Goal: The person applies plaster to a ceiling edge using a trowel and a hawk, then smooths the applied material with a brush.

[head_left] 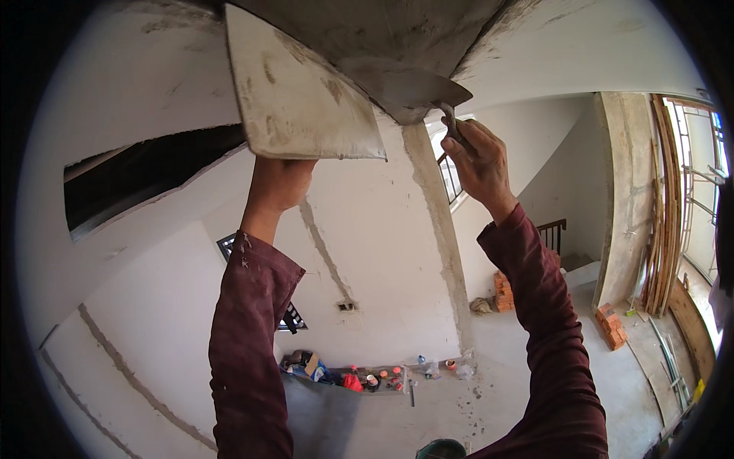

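Note:
My left hand (281, 183) is raised and holds up a plasterer's hawk (298, 99), a flat whitish board with brown smears. The board hides most of those fingers and the grip. My right hand (482, 157) is closed round the handle of a trowel (405, 86) with a grey metal blade. The blade lies up against the grey, mortar-coated overhead surface (397, 34), close to the hawk's right edge. Its near end meets the lower corner of that surface.
A dark rectangular opening (145, 180) cuts the white surface at left. Below, bags and containers (355, 380) lie along the wall foot. A bucket rim (441, 449) shows at the bottom. Brick stacks (612, 327) and long wooden boards (664, 206) stand at right.

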